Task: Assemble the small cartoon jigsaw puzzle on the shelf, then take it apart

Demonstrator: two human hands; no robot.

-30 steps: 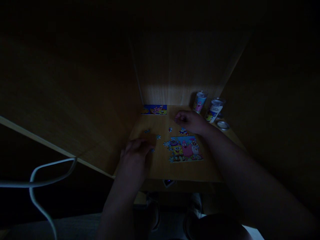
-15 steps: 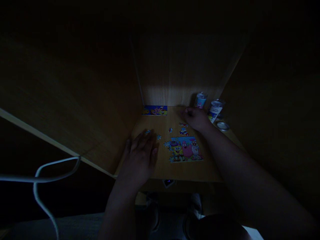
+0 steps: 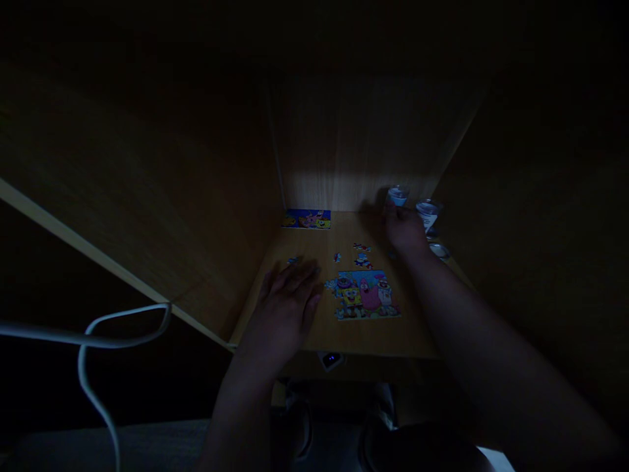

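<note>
A partly built cartoon jigsaw puzzle (image 3: 366,295) lies on the wooden desk (image 3: 344,334) in a dim booth. My left hand (image 3: 287,305) lies flat on the desk just left of the puzzle, fingers stretched out. Loose pieces (image 3: 362,254) sit beyond the puzzle. My right hand (image 3: 405,229) is at the far right, closed around the lower part of a small blue-labelled can (image 3: 397,195). A second can (image 3: 427,213) stands just right of it.
A small picture card (image 3: 307,218) lies at the back left of the desk. A round lid (image 3: 439,250) rests by the cans. Wooden partitions close in the left, back and right. A white cable (image 3: 98,341) loops at the lower left.
My right hand moved from the desk's middle back and right to the blue can. My left hand slid a little right and flattened out beside the puzzle.
</note>
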